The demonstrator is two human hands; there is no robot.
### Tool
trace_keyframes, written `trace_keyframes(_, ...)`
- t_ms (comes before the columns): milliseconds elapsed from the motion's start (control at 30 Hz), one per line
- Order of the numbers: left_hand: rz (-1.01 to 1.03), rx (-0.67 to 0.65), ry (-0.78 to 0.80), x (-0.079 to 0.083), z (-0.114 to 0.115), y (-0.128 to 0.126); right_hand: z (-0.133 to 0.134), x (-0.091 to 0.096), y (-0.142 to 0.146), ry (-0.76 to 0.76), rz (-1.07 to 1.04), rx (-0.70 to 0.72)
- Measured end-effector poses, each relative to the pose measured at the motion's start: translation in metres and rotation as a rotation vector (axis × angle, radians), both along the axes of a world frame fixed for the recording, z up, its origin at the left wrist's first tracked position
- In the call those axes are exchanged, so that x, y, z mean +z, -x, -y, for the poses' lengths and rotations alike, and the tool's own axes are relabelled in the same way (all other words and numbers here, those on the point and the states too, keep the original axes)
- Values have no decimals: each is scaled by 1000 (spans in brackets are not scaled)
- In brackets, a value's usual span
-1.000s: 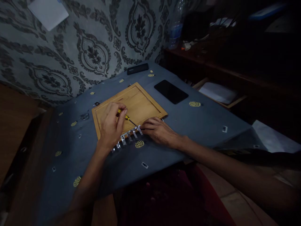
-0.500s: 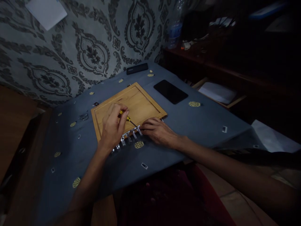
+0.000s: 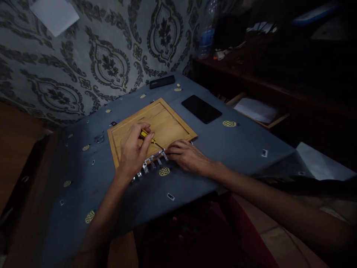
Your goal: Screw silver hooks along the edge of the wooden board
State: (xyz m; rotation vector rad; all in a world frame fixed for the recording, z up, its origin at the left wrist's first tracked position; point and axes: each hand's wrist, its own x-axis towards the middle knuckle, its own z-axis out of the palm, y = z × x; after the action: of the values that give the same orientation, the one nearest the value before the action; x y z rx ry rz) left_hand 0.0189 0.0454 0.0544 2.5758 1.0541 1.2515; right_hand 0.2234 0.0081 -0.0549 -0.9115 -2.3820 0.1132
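Note:
My left hand (image 3: 133, 149) is closed round the yellow-and-black handle of a screwdriver (image 3: 147, 136). The screwdriver's shaft slants down to the right, and its tip meets the near edge of a wooden board (image 3: 173, 124). Along that edge runs a silvery metal strip with several hooks (image 3: 152, 162) hanging off it; my left wrist covers part of its left end. Fingers together, my right hand (image 3: 185, 154) grips the strip's right end beside the screwdriver tip. What lies under those fingertips is hidden.
A black phone (image 3: 201, 108) lies right of the board, and a dark flat case (image 3: 162, 82) lies behind it. Small clear pieces (image 3: 98, 139) sit on the blue tablecloth (image 3: 223, 156) to the left. A plastic bottle (image 3: 206, 39) stands on the dark desk at the back.
The fingers of my left hand have shifted on the handle, and more of its yellow part shows. My right hand has kept its place at the strip.

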Motion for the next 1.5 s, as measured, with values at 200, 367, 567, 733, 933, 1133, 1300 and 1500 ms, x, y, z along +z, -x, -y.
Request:
trace_keyframes(200, -24, 13, -27, 1, 2, -1, 0, -2, 1, -27, -8, -7)
trace_keyframes(367, -40, 19, -24, 2, 1, 1, 1, 0, 1, -16, -5, -13)
trace_keyframes(567, -84, -2, -32, 3, 0, 3, 0, -1, 0, -11, -15, -3)
trace_keyframes(733, -94, -5, -27, 5, 1, 3, -1, -1, 1, -23, -29, 7)
trace_keyframes(933, -107, -6, -6, 5, 1, 1, 0, -1, 1, -10, -25, 8)
trace_keyframes(1133, -149, 6, 4, 2, -1, 2, 0, 1, 0, -6, -34, 14)
trace_keyframes(1300, -240, 80, -55, -1, -2, 3, 1, 0, 1, -26, -36, -3)
trace_keyframes(1500, -176, 69, 13, 1, 0, 3, 0, -1, 1, -25, -39, 1)
